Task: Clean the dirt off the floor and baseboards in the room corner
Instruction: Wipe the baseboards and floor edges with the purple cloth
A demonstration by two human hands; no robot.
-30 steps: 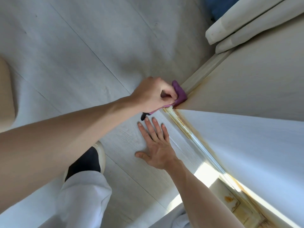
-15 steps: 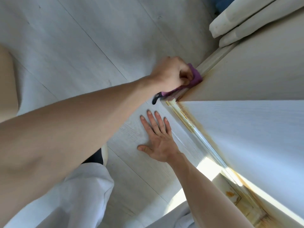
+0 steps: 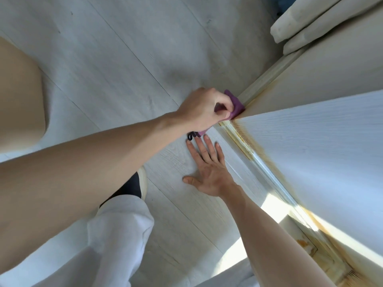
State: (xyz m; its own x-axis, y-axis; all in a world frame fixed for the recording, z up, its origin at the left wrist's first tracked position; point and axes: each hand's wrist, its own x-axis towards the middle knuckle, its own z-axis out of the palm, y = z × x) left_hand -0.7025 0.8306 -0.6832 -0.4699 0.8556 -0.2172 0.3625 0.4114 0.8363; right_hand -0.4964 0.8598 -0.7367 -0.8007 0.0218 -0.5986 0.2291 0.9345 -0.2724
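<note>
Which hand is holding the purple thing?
The left hand: its fingers curl round the purple cloth at the corner. The right hand lies flat on the floor.

cloth (image 3: 235,104): purple
floor (image 3: 116,65): pale grey wood grain
baseboards (image 3: 244,141): cream, rust-orange staining
trousers (image 3: 116,235): white
sock (image 3: 130,186): black

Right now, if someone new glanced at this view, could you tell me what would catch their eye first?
Most striking is the purple cleaning tool, gripped by the left hand and pressed into the corner where the two baseboards meet. Next come the orange-brown stains along the baseboard running toward the lower right. Just below the corner, the right hand lies flat on the pale floor.
</note>
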